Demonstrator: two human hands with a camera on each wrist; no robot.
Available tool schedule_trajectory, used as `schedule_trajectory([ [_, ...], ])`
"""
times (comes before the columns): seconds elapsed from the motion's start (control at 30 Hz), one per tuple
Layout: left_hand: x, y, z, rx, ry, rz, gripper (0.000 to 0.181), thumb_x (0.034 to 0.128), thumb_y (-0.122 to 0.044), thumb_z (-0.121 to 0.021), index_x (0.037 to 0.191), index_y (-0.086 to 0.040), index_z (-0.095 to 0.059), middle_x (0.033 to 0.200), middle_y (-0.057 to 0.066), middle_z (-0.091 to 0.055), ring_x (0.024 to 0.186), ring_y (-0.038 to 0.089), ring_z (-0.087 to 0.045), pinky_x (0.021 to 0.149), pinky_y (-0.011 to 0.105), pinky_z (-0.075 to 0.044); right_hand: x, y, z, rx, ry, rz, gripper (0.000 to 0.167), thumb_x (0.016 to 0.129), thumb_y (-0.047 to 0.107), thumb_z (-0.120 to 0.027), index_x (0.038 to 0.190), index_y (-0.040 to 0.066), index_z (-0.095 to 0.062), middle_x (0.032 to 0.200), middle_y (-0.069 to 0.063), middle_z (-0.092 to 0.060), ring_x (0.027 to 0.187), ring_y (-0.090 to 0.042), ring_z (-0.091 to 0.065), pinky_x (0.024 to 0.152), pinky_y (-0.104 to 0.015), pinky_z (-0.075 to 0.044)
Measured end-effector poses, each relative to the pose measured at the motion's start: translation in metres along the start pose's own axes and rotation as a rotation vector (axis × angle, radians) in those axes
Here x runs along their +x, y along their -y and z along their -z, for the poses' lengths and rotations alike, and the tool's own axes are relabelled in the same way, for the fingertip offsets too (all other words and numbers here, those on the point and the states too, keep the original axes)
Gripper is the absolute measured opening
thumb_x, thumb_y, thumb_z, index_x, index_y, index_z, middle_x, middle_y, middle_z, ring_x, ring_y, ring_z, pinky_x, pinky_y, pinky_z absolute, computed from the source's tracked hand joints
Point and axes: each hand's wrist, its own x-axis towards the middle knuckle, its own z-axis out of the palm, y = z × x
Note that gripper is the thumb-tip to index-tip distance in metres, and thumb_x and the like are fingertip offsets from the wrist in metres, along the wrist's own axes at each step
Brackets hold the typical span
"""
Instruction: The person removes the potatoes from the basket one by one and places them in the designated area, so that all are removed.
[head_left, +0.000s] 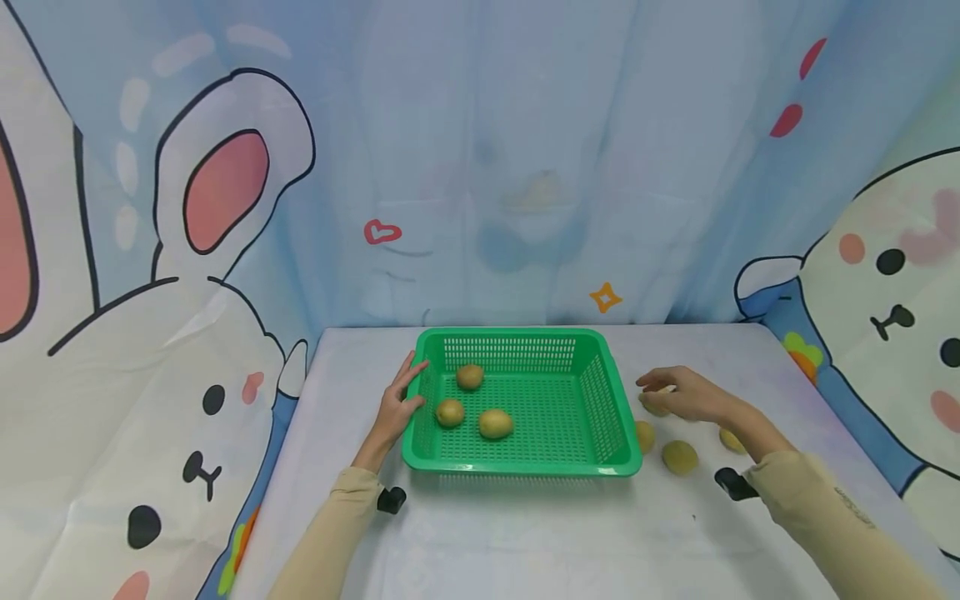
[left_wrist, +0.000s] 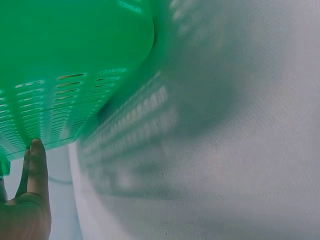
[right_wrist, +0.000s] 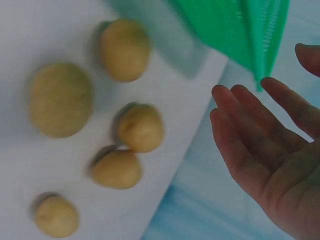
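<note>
A green plastic basket stands on the white table with three potatoes in it: one potato behind, another potato at the left, and a third potato toward the front. My left hand rests against the basket's left rim. In the left wrist view its straight fingers touch the outer wall. Over the loose potatoes right of the basket hovers my right hand, partly covering some. The right wrist view shows its fingers loosely extended, holding nothing, apart from the potatoes.
Several loose potatoes lie right of the basket, among them a potato near the front and a potato by the right wrist. A blue curtain with cartoon prints hangs behind and beside the white table.
</note>
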Motion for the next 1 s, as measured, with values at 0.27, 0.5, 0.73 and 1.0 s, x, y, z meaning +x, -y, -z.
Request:
schedule_trajectory([
  [0.27, -0.001, -0.002, 0.000, 0.011, -0.006, -0.011, 0.060, 0.0853, 0.015, -0.048, 0.144, 0.012, -0.040, 0.162, 0.024, -0.010, 0.150, 0.038, -0.005, 0.115, 0.058, -0.019, 0.026, 0.050, 0.004, 0.017, 0.090, 0.100, 0.046, 0.100, 0.021, -0.055, 0.134, -0.010, -0.053, 0.124, -0.025, -0.062, 0.115, -0.041, -0.058, 0.091, -0.055, -0.049],
  [0.5, -0.001, -0.001, -0.001, -0.002, 0.001, -0.007, 0.060, 0.0862, 0.017, -0.047, 0.145, 0.011, -0.040, 0.163, 0.021, -0.009, 0.150, 0.036, -0.004, 0.115, 0.057, -0.019, 0.054, 0.084, -0.010, 0.090, 0.190, 0.116, 0.047, 0.101, 0.023, -0.053, 0.139, -0.005, -0.051, 0.136, -0.024, -0.054, 0.116, -0.037, -0.059, 0.092, -0.050, -0.050],
  [0.73, 0.000, 0.003, -0.001, -0.013, 0.003, 0.012, 0.060, 0.0862, 0.015, -0.047, 0.146, 0.010, -0.039, 0.163, 0.018, -0.009, 0.151, 0.035, -0.004, 0.117, 0.054, -0.018, 0.081, 0.105, -0.035, 0.173, 0.262, 0.077, 0.047, 0.100, 0.022, -0.053, 0.140, -0.003, -0.051, 0.135, -0.024, -0.055, 0.109, -0.032, -0.063, 0.088, -0.045, -0.052],
  [1.0, 0.001, 0.001, 0.000, -0.010, -0.002, 0.012, 0.061, 0.0852, 0.016, -0.047, 0.145, 0.011, -0.039, 0.163, 0.022, -0.009, 0.150, 0.037, -0.004, 0.115, 0.056, -0.019, 0.110, 0.117, -0.066, 0.194, 0.297, 0.044, 0.044, 0.100, 0.021, -0.055, 0.138, -0.002, -0.054, 0.132, -0.022, -0.059, 0.106, -0.031, -0.066, 0.084, -0.042, -0.054],
])
